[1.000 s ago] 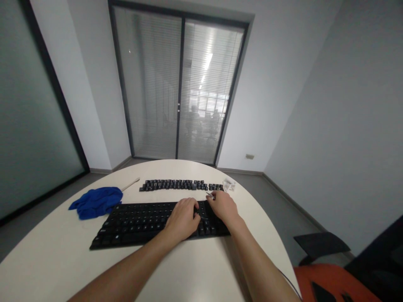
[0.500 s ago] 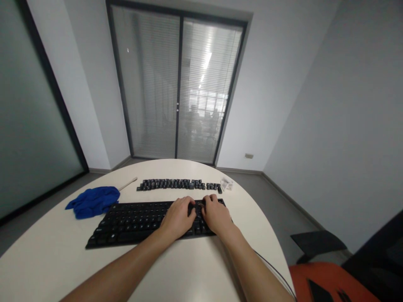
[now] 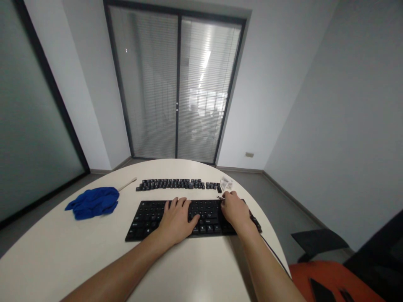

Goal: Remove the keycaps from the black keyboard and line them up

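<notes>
A black keyboard (image 3: 145, 218) lies across the table in front of me. My left hand (image 3: 176, 218) rests on its middle with the fingers spread and the thumb out to the side. Over the right part of the keyboard, my right hand (image 3: 234, 209) has its fingers closed around a small thin metal tool, possibly tweezers (image 3: 220, 198), whose tip points left. Most of that tool is hidden in the fingers. Behind the keyboard stretches a long row of loose black keycaps (image 3: 171, 183).
A crumpled blue cloth (image 3: 94, 203) lies at the left, with a pale brush-like stick (image 3: 127, 183) behind it. Clear crumpled plastic (image 3: 226, 183) sits past the keycaps' right end. A cable (image 3: 277, 256) runs off the round table (image 3: 176, 268). An orange chair (image 3: 327, 277) stands at the right.
The keyboard has slid to the right, away from the blue cloth. My right hand has moved right with it, and the metal tool's tip now shows. My left hand's fingers have spread flat.
</notes>
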Demonstrator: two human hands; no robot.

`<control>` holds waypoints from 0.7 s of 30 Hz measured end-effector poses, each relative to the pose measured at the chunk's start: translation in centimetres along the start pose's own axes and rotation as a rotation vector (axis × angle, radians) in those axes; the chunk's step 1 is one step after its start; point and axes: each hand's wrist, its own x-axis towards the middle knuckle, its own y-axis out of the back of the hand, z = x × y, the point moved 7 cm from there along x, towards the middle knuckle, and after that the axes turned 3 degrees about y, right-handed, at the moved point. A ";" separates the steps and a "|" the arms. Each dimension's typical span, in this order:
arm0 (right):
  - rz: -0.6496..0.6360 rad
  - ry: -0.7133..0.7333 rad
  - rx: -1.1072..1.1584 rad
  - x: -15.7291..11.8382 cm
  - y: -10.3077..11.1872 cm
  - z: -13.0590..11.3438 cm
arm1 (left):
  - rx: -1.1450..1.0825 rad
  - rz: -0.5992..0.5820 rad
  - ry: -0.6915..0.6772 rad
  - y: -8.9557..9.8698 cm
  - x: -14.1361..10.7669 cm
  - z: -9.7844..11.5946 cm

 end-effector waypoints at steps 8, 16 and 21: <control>0.071 0.211 0.156 -1.0 -0.7 -4.8 | 0.062 -0.083 -0.021 -0.1 -0.1 -0.2; -0.030 0.200 0.126 -0.6 -1.5 -3.8 | 0.025 -0.299 -0.152 0.9 0.4 -2.8; -0.045 0.190 0.103 -0.4 -1.4 -3.4 | 0.007 -0.289 0.006 1.6 0.0 -6.1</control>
